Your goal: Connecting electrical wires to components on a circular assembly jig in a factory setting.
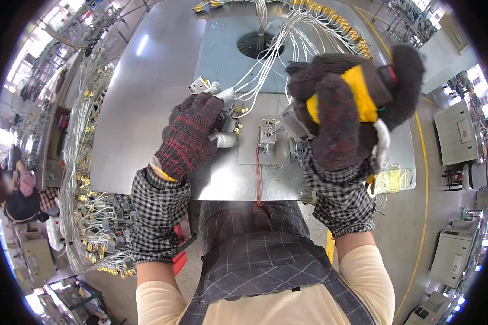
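My left hand (188, 132), in a dark knit glove flecked with red, rests low over the steel table. Its fingers curl round the end of a white wire harness (263, 70), by small brass-coloured terminals (237, 112); the exact grip is hidden. Raised closer to the camera, my right hand (336, 116), in a dark glove, is closed round a yellow-and-dark-grey handheld tool (363, 92) whose kind I cannot make out. Beside that hand hangs a white lead (383, 135). Between the hands stands a small metal fixture (268, 132) with reddish wires (258, 179).
The harness wires fan out from a dark round hole (255, 45) to brass ends (336, 24) along the table's far edge. A metal block (199, 84) sits beyond my left hand. More wire bundles (81, 141) hang at the left. Another person (24, 189) is at far left.
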A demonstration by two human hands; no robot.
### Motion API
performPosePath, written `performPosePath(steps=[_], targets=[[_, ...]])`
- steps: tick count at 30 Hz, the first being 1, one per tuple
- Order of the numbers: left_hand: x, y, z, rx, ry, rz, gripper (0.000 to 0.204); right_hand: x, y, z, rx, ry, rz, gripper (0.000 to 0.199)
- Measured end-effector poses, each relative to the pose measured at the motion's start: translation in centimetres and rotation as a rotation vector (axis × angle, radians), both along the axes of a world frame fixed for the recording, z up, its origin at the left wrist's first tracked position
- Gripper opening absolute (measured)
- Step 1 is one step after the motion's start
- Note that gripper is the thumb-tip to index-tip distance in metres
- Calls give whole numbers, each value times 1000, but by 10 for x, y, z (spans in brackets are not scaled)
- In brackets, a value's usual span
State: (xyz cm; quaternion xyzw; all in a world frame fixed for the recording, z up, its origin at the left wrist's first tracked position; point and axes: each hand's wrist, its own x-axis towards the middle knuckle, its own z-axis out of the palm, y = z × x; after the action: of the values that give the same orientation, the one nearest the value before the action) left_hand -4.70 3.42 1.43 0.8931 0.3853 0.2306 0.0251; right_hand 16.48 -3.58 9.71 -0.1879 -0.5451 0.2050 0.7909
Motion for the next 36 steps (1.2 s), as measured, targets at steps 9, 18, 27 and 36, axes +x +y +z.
performPosePath(steps=[9,18,27,36], targets=[[3,18,52,-431,-128,-107,49,11,4,-10,-75,-156,-123,73],[14,-7,8,-1403,-1668,-181,46,6,5,-15,-26,-60,-125,74],[56,-33,19,-186,-384,-218,60,45,15,-18,41,29,59,63],[48,-24,36,-436,-213,-134,62,30,7,-11,-26,157,98,61]])
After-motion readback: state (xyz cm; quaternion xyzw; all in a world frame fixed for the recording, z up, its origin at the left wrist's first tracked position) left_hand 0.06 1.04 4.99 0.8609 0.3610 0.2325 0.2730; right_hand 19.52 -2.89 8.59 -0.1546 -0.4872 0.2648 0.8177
